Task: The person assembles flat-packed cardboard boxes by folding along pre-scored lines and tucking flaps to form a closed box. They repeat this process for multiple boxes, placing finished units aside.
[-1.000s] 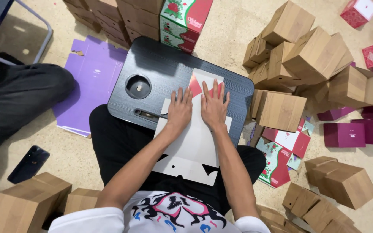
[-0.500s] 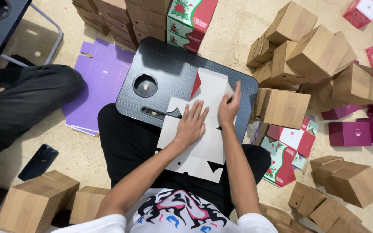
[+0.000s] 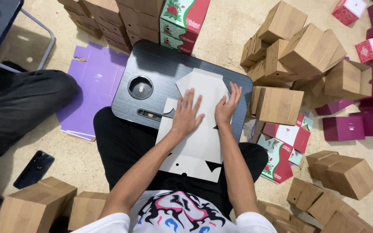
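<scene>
Hands (image 3: 206,111) flat on smooth white die-cut carton blank (image 3: 195,142).

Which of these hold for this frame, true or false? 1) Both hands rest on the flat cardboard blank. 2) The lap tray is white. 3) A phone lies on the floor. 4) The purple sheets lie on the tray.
1) True: the left hand and right hand both press on the flat cardboard blank.
2) False: the lap tray is dark grey to black.
3) True: a dark phone lies on the floor, beside the person's leg.
4) False: the purple sheets lie on the floor, next to the tray.
</scene>
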